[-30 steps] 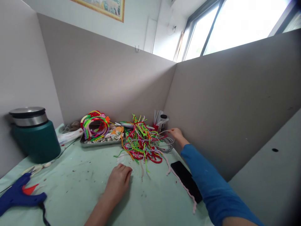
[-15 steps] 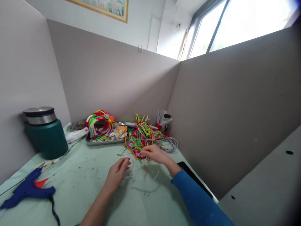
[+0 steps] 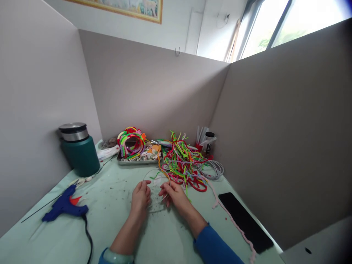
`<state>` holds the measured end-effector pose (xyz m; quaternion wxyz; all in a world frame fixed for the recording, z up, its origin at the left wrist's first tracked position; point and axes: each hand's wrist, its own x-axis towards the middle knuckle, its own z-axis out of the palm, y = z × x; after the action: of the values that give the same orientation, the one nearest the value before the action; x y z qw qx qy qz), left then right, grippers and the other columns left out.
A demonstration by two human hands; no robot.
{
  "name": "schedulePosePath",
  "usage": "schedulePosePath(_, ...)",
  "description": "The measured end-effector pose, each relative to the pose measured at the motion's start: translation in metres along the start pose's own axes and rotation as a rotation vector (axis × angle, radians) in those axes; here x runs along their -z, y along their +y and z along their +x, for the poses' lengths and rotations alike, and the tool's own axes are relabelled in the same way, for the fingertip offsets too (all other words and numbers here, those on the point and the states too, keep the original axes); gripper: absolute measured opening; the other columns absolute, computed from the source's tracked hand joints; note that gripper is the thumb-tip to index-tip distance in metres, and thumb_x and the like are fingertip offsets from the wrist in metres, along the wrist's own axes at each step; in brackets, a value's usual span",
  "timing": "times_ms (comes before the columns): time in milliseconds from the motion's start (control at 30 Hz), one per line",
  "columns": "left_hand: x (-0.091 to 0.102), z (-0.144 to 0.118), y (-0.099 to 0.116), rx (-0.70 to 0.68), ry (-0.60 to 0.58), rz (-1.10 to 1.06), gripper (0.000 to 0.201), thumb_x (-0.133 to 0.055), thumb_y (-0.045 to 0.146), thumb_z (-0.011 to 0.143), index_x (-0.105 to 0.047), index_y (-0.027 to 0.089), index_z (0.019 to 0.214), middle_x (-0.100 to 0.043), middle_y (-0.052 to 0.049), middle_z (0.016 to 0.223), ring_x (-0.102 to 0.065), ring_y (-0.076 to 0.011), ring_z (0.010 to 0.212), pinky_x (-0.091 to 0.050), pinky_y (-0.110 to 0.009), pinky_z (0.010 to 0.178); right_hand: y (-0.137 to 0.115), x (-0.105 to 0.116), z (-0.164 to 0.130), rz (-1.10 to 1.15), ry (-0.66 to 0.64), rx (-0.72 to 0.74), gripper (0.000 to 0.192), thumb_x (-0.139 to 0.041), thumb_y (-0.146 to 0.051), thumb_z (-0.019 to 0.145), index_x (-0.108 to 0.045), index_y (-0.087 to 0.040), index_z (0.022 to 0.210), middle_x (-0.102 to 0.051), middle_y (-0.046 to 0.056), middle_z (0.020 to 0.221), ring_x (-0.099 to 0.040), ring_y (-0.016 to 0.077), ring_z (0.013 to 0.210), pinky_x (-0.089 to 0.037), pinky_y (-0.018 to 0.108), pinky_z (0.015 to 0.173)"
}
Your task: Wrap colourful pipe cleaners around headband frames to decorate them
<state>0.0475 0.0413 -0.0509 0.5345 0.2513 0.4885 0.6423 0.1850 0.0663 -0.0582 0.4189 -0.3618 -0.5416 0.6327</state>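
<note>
Between my two hands is a thin pale hoop (image 3: 150, 170), its upper curve arching above my fingers. My left hand (image 3: 140, 198) is closed on its left side, with thumb and fingers pinched together. My right hand (image 3: 175, 195) pinches the opposite side, just in front of a tangled pile of coloured pipe cleaners (image 3: 180, 159). An orange pipe cleaner (image 3: 162, 169) trails from the pile toward my right fingers; whether it touches them I cannot tell. Part of the hoop is hidden by my fingers.
A metal tray (image 3: 139, 162) holds small pieces and fuzzy-wrapped hoops (image 3: 132, 143). Grey hoops (image 3: 216, 170) lie right of the pile. A black flat object (image 3: 244, 222) has a pink pipe cleaner (image 3: 238, 227) along it. A blue glue gun (image 3: 64, 205) and green flask (image 3: 79, 156) stand left.
My right hand has drawn back from the pile toward my left hand, and both now hold the hoop. The view has shifted, so the table's things appear further right.
</note>
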Motion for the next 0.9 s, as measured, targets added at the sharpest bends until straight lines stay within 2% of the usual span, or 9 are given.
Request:
schedulePosePath(133,0.000,0.000,0.001,0.051,-0.015,-0.161,0.022,-0.052,0.038,0.076,-0.047,0.018,0.085,-0.027,0.012,0.042,-0.016,-0.0027,0.030,-0.012,-0.015,0.031,0.006,-0.010,-0.006,0.234,-0.106,-0.052,0.034,-0.057,-0.046,0.077,-0.054,-0.013,0.086,-0.064,0.006,0.078,-0.057,0.0091,0.053,-0.043,0.017,0.040)
schedulePosePath(233,0.000,-0.001,0.002,0.048,-0.010,-0.242,0.020,-0.053,0.034,0.076,-0.048,0.017,0.086,-0.027,0.012,0.043,-0.018,-0.0029,0.031,-0.015,-0.015,0.032,0.009,-0.015,-0.007,0.281,-0.156,-0.059,0.031,-0.062,-0.042,0.074,-0.054,-0.013,0.082,-0.063,0.006,0.080,-0.060,0.0115,0.061,-0.048,0.021,0.046)
schedulePosePath(333,-0.001,-0.002,0.005,0.021,-0.015,-0.229,0.024,-0.056,0.036,0.073,-0.050,0.016,0.086,-0.032,0.011,0.046,-0.023,-0.0028,0.032,-0.019,-0.016,0.033,0.011,-0.014,-0.006,0.224,-0.096,-0.030,0.032,-0.059,-0.044,0.074,-0.053,-0.014,0.085,-0.064,0.004,0.073,-0.057,0.0108,0.053,-0.046,0.021,0.043)
schedulePosePath(500,0.002,0.000,0.013,-0.098,0.026,-0.104,0.036,-0.060,0.044,0.069,-0.055,0.015,0.090,-0.041,0.008,0.055,-0.033,-0.0036,0.040,-0.027,-0.018,0.038,0.016,-0.006,-0.001,0.008,0.011,0.048,0.037,-0.049,-0.047,0.080,-0.050,-0.017,0.102,-0.055,-0.004,0.053,-0.042,0.0079,0.034,-0.034,0.019,0.033)
schedulePosePath(567,0.006,0.003,0.013,-0.138,0.036,0.020,0.038,-0.056,0.046,0.072,-0.056,0.015,0.095,-0.043,0.006,0.060,-0.033,-0.0044,0.041,-0.028,-0.019,0.039,0.018,-0.003,-0.001,-0.076,0.014,0.066,0.040,-0.044,-0.048,0.083,-0.050,-0.018,0.108,-0.052,-0.005,0.050,-0.038,0.0077,0.032,-0.030,0.019,0.033)
schedulePosePath(633,0.010,0.005,0.011,-0.235,0.130,0.261,0.038,-0.051,0.045,0.075,-0.057,0.016,0.099,-0.049,0.003,0.068,-0.039,-0.0070,0.045,-0.033,-0.022,0.042,0.018,-0.002,-0.002,-0.179,0.021,0.103,0.040,-0.042,-0.048,0.085,-0.053,-0.019,0.110,-0.049,-0.005,0.048,-0.037,0.0081,0.034,-0.029,0.020,0.035)
schedulePosePath(733,0.012,0.007,0.007,-0.540,0.208,0.744,0.037,-0.049,0.039,0.078,-0.059,0.016,0.104,-0.056,-0.007,0.090,-0.053,-0.0174,0.076,-0.045,-0.032,0.068,0.015,-0.002,-0.005,-0.329,0.044,0.184,0.037,-0.041,-0.046,0.086,-0.058,-0.021,0.107,-0.048,-0.004,0.047,-0.042,0.0105,0.040,-0.033,0.023,0.043)
schedulePosePath(800,0.012,0.006,0.004,-0.749,0.165,1.009,0.034,-0.047,0.033,0.080,-0.060,0.018,0.107,-0.055,-0.010,0.102,-0.051,-0.0229,0.095,-0.041,-0.038,0.084,0.012,-0.003,-0.007,-0.392,0.054,0.228,0.034,-0.041,-0.044,0.087,-0.060,-0.023,0.106,-0.048,-0.004,0.048,-0.044,0.0121,0.044,-0.035,0.024,0.048)
schedulePosePath(900,0.008,0.002,0.002,-0.910,0.060,1.268,0.033,-0.044,0.022,0.081,-0.059,0.023,0.111,-0.056,-0.009,0.108,-0.048,-0.0244,0.102,-0.037,-0.039,0.088,0.011,-0.003,-0.009,-0.441,0.048,0.256,0.032,-0.041,-0.042,0.087,-0.061,-0.025,0.105,-0.048,-0.003,0.048,-0.045,0.0132,0.046,-0.035,0.026,0.051)
